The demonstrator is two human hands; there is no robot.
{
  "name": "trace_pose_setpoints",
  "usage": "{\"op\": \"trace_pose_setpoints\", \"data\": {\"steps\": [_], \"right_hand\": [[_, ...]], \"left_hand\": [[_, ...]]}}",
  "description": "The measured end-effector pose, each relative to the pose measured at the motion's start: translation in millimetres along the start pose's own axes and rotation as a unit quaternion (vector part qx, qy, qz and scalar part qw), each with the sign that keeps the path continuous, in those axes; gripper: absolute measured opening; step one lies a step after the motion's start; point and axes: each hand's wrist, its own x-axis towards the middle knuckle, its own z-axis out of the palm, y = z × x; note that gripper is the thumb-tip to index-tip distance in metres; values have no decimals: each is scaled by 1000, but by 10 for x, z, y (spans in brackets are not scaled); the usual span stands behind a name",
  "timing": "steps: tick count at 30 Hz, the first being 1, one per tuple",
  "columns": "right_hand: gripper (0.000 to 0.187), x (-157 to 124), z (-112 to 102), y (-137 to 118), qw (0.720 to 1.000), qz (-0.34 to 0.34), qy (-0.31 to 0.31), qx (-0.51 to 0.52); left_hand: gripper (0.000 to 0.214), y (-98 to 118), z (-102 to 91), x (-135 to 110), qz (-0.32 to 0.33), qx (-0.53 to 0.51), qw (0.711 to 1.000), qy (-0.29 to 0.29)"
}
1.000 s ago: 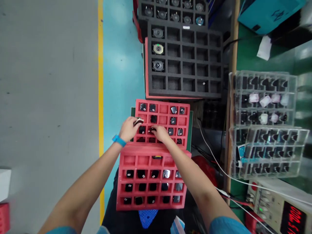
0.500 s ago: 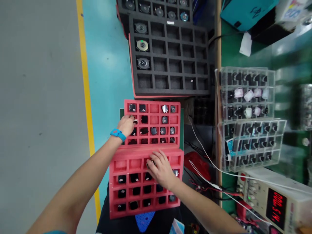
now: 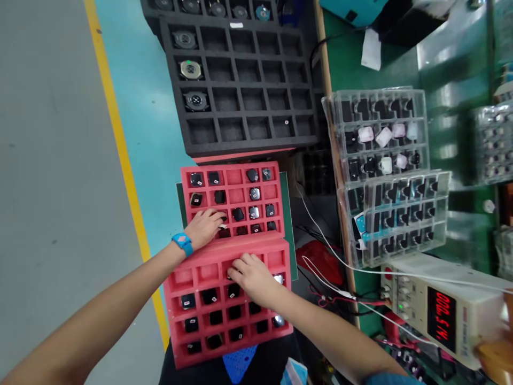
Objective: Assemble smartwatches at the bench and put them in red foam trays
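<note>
My left hand (image 3: 205, 229) reaches into the upper red foam tray (image 3: 234, 193). Its fingers pinch at a compartment in the third row, where a dark watch body (image 3: 223, 218) shows at the fingertips. A small white bit sits by one finger. Over the top row of the lower red foam tray (image 3: 203, 256) my right hand (image 3: 253, 277) is bent, fingers closed around a dark watch mostly hidden beneath them. Both trays carry several black square watch bodies, some with small white labels; one watch (image 3: 196, 199) lies left in the upper tray's second row.
Ahead is a black foam tray (image 3: 230, 85) with round watches in its left column. At right, clear plastic trays (image 3: 404, 206) of small parts stand on the green bench (image 3: 348, 69), near a power supply (image 3: 452, 315) with red digits. White cables (image 3: 316, 216) hang over the bench edge.
My left hand has moved from the upper tray's second row to the third, one column right, uncovering a watch. My right hand stays at the same compartment. The whole view has shifted.
</note>
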Motion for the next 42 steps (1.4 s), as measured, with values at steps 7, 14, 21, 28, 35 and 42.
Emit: {"op": "trace_pose_setpoints", "data": {"steps": [7,14,21,28,35,42], "right_hand": [[29,463,-532,773,982,120,106,103],[26,807,-732,1867,922,308,217,92],[17,66,-562,1056,926,289,230,76],[21,-689,-27,164,960,226,161,45],[25,-906,392,-198,969,205,131,-39],[26,-797,583,-349,949,285,130,-40]], "left_hand": [[21,27,-54,116,-86,22,996,32],[36,123,-164,766,-155,4,987,50],[35,305,-201,983,-149,-21,988,23],[28,710,-208,77,-118,-50,990,62],[36,1181,462,-1405,24,-49,994,95],[48,1525,773,-1520,-33,21,993,114]]}}
